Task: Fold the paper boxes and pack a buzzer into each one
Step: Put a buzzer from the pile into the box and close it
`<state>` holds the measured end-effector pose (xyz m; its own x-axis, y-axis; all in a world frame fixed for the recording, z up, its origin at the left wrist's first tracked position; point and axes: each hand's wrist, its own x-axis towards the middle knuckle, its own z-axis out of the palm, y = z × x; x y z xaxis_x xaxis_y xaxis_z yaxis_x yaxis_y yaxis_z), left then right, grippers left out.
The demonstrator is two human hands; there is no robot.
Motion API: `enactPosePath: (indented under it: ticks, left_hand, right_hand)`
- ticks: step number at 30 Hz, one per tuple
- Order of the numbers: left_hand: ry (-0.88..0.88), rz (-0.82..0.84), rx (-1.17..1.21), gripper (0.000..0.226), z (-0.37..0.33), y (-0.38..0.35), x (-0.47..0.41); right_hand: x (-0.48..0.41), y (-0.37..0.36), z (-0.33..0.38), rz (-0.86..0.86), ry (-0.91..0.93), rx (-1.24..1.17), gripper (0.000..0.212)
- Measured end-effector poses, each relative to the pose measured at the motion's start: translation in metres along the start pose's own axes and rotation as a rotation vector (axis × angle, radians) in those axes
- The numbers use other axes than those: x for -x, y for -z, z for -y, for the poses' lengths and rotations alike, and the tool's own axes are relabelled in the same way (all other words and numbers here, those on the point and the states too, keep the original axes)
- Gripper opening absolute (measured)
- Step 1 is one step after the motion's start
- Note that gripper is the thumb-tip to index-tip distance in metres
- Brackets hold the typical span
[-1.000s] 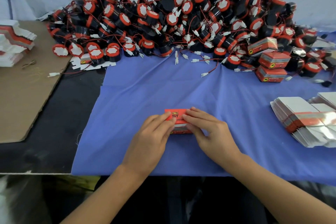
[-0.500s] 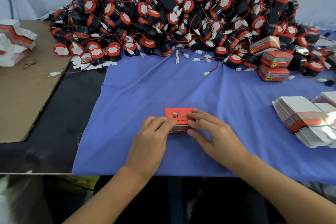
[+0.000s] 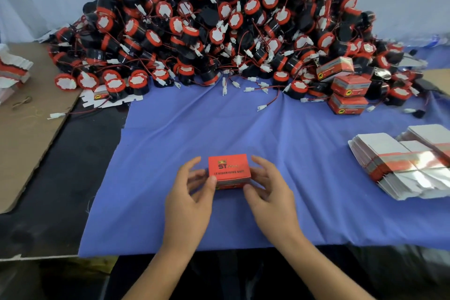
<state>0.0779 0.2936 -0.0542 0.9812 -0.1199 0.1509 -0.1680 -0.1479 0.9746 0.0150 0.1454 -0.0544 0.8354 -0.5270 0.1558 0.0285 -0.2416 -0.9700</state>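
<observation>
A blue cloth (image 3: 170, 141) covers the table. Near its front, the left hand (image 3: 188, 200) and right hand (image 3: 272, 200) grip a closed red box (image 3: 229, 169) by its ends, fingers curled around it. Flat box blanks (image 3: 399, 165) lie to the right. Farther back, three folded boxes (image 3: 349, 95) border the buzzer heap (image 3: 219, 31).

Glossy red paper box (image 3: 229, 170), matt blue cloth (image 3: 219, 126), shiny foil-faced flat cartons (image 3: 401, 165), black plastic buzzers (image 3: 219, 19), rough brown cardboard (image 3: 26, 134).
</observation>
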Motion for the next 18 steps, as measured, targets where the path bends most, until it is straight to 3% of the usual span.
enactPosePath:
  ticks: [4, 9, 14, 18]
  left_hand:
    - [0.134, 0.018, 0.118, 0.01, -0.006, -0.023, -0.004]
    - [0.064, 0.163, 0.184, 0.021, -0.036, -0.065, -0.013]
    - [0.004, 0.406, 0.242, 0.045, -0.081, -0.128, -0.039]
    - [-0.005, 0.635, 0.18, 0.052, -0.101, -0.191, -0.061]
  right_hand:
    - [-0.003, 0.003, 0.007, -0.077, -0.111, -0.116, 0.055]
    - [-0.028, 0.042, 0.035, -0.235, -0.019, -0.026, 0.058]
    - [-0.078, 0.113, 0.066, -0.19, 0.057, 0.203, 0.055]
    - [-0.123, 0.175, 0.064, -0.312, 0.005, 0.577, 0.022]
